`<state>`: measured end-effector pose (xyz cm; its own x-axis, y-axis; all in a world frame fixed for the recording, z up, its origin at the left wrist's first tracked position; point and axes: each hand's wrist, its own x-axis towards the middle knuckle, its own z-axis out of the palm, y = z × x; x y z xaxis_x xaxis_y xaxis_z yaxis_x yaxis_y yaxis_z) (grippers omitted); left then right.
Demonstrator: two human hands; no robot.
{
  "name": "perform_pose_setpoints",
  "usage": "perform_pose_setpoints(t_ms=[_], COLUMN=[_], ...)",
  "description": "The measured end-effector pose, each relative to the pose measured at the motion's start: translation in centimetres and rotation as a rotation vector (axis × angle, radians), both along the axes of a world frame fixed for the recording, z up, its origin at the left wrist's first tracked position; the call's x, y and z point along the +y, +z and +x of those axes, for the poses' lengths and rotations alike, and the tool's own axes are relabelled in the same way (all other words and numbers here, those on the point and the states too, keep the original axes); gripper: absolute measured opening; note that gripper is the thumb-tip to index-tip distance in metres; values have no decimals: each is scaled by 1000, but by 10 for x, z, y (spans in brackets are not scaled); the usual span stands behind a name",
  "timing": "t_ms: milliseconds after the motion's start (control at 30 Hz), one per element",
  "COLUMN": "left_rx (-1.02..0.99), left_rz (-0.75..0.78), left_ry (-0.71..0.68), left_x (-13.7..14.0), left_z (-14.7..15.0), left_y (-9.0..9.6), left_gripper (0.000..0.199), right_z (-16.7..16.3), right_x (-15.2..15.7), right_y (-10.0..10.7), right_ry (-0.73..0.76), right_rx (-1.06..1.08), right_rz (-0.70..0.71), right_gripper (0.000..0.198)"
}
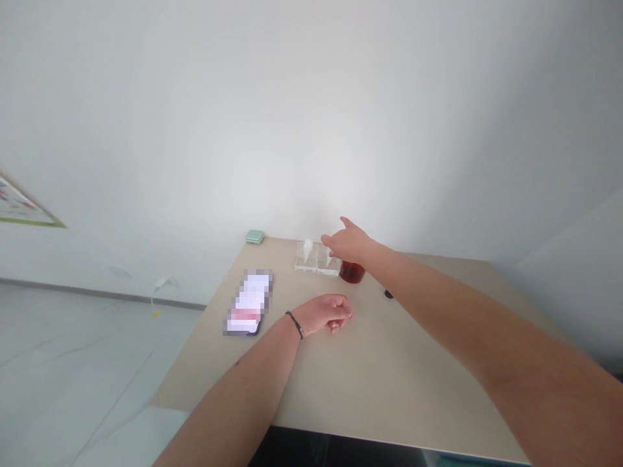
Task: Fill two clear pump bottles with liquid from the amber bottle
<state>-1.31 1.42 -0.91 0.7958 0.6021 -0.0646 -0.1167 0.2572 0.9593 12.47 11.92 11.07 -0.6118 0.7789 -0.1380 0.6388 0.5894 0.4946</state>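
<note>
My right hand (348,244) reaches over the right compartment of a clear plastic box (305,264), fingertips together and one finger raised. Just beneath those fingertips is a small white piece (329,256); whether they grip it I cannot make out. A similar white, tuft-like piece (307,250) stands upright in the left compartment. Partly hidden by my right hand and wrist, a dark red round container (352,272) stands beside the box. My left hand (327,314), wearing a black cord bracelet (294,324), rests on the table with curled fingers; anything inside them is hidden.
A phone (249,301) with a lit, blurred screen lies on the beige table (389,376), left of my left hand. A small mint-green case (254,237) sits at the back left corner. A small black disc (389,294) lies by my right forearm. A white wall (292,130) stands behind.
</note>
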Motion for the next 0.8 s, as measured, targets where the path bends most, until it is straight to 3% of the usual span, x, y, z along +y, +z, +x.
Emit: perform_pose_setpoints(t_ms=[800], left_rx=[8], left_rz=[5], left_ry=[-5], left_x=[0], left_z=[0], left_y=[0], left_gripper=[38], right_z=[-3], right_x=[-2], right_y=[0], right_ry=[-32], right_rx=[16], right_rz=[28], right_gripper=[31])
